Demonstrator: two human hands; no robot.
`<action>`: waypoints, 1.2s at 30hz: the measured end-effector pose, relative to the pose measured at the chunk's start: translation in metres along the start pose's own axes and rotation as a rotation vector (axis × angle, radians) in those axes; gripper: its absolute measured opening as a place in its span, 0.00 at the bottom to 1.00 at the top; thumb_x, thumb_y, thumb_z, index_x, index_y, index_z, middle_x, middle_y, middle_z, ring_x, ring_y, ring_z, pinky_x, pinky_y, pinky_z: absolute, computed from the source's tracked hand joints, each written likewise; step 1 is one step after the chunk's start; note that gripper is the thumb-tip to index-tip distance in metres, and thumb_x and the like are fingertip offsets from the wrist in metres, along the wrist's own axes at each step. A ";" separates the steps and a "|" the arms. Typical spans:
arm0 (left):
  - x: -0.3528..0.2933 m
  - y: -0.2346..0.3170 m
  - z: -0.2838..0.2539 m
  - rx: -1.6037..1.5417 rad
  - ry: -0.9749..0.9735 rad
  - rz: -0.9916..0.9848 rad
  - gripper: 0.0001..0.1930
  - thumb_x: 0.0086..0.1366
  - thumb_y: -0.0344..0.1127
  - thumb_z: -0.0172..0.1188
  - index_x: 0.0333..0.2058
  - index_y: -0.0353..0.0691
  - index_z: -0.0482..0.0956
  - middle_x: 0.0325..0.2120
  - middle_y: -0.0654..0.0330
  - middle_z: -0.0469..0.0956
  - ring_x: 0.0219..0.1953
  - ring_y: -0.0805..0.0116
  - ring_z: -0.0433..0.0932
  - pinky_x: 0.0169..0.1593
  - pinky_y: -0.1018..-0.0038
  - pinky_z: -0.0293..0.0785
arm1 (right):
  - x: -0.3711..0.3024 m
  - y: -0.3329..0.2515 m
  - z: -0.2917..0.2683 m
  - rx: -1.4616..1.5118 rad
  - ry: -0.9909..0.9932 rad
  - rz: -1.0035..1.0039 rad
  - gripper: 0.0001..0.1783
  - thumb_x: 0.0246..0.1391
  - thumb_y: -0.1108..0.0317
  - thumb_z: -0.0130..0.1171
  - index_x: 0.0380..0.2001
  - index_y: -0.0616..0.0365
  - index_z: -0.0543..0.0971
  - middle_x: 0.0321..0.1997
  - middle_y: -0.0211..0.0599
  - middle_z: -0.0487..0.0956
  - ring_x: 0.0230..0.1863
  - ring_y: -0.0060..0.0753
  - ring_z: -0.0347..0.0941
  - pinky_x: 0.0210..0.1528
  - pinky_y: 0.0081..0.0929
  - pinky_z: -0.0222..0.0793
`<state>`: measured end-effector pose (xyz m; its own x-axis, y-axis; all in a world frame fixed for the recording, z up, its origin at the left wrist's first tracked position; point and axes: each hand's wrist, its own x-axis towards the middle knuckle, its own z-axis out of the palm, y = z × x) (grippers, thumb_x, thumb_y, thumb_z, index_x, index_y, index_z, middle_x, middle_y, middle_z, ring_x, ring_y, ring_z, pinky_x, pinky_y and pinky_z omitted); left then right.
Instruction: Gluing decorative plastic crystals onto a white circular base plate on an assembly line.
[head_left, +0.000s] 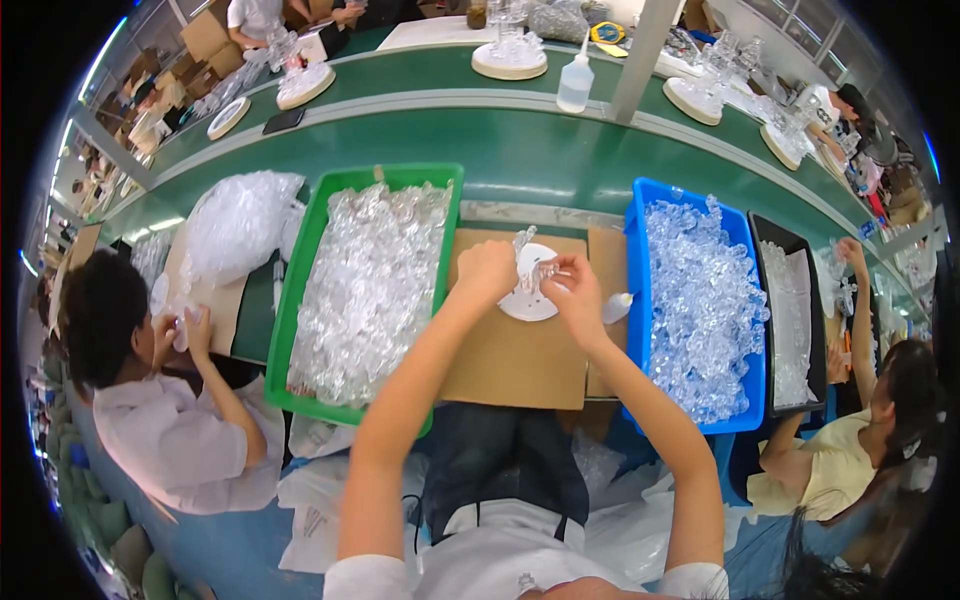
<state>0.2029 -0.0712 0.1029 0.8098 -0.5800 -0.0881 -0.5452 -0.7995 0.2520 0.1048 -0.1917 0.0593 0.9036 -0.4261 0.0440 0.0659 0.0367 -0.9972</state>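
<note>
Nearest, both forearms (655,405) extend forward over the lap, with the elbows bent outward. The right hand (575,292) turns inward, its thumb and fingers closed in a pinch on a small clear piece (547,271). This piece is just above the white disc (530,304), which lies on the brown cardboard (515,370). I judge the piece light and stiff, smooth enough to slip, and perhaps fragile; it is better to hold it softly by its edges. The disc looks thin and light, so its rim is a good place for steadying. The left hand (487,270) shows its back at the disc's left side; its fingertips are hidden, so I cannot tell their opening or grasp. Farther, a squeeze bottle (576,82) stands upright.
</note>
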 end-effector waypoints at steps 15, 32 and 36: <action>-0.102 0.018 0.129 -0.290 0.508 0.072 0.23 0.59 0.32 0.52 0.54 0.30 0.67 0.60 0.42 0.58 0.66 0.44 0.51 0.64 0.50 0.51 | -0.010 0.029 0.025 -0.257 -0.021 -0.104 0.18 0.46 0.79 0.57 0.42 0.62 0.69 0.44 0.38 0.73 0.45 0.29 0.74 0.45 0.23 0.73; -0.095 0.009 0.144 -0.254 0.482 0.073 0.25 0.61 0.39 0.55 0.56 0.42 0.68 0.61 0.43 0.58 0.66 0.43 0.50 0.65 0.47 0.46 | -0.010 0.014 0.044 -0.821 0.052 -0.192 0.16 0.46 0.74 0.61 0.39 0.63 0.71 0.38 0.46 0.79 0.35 0.36 0.80 0.35 0.29 0.77; -0.096 0.007 0.144 -0.264 0.483 0.080 0.24 0.61 0.39 0.55 0.56 0.42 0.69 0.61 0.43 0.57 0.66 0.43 0.50 0.65 0.46 0.46 | -0.015 0.016 0.049 -0.821 0.072 -0.191 0.15 0.47 0.75 0.61 0.40 0.62 0.71 0.38 0.45 0.78 0.35 0.36 0.80 0.34 0.28 0.77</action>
<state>0.0900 -0.0430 -0.0259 0.8090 -0.4502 0.3779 -0.5869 -0.6536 0.4778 0.1130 -0.1408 0.0455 0.8772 -0.4157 0.2404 -0.1386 -0.6984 -0.7021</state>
